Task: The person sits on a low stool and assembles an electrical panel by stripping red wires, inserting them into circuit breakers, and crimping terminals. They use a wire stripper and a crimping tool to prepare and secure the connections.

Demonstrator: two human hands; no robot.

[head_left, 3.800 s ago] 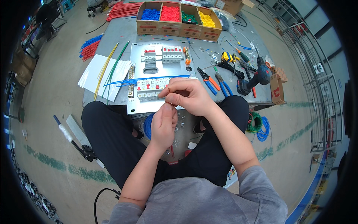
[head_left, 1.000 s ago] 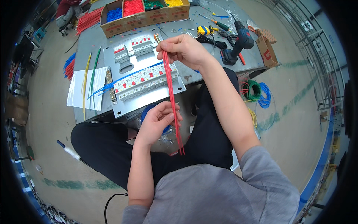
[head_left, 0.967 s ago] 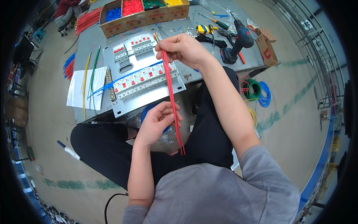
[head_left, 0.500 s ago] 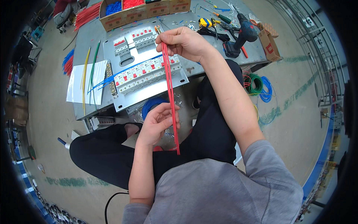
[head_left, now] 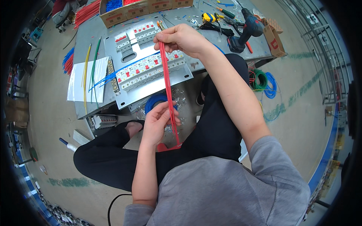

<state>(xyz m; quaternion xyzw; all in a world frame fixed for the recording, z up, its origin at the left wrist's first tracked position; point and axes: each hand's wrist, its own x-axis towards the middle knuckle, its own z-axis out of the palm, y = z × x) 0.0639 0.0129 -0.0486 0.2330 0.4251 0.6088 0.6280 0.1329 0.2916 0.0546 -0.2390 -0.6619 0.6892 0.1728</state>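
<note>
A bundle of long red wires (head_left: 167,77) hangs almost upright in front of me, its bare metal tips (head_left: 161,25) sticking out above my right hand. My right hand (head_left: 180,40) is closed in a pinch on the bundle near that upper end. Lower down, my left hand (head_left: 158,122) has its fingers loosely curled round the same wires. Behind the bundle, a metal mounting plate (head_left: 126,100) lies on the bench. It carries a long row of circuit breakers (head_left: 137,74) and smaller breakers (head_left: 145,33) at the back. Blue wires (head_left: 109,77) run along the row.
A cordless drill (head_left: 245,32), a yellow tape measure (head_left: 208,17) and a green-handled screwdriver (head_left: 226,13) lie at the bench's right. Cardboard boxes (head_left: 137,11) of blue and red pieces stand at the back. Yellow wires (head_left: 86,75) rest on a white sheet (head_left: 75,88). Wire coils (head_left: 269,86) lie on the floor.
Both hands still hold the red wires. My right hand has shifted slightly left and up. The bundle's lower end has swung a little left and up.
</note>
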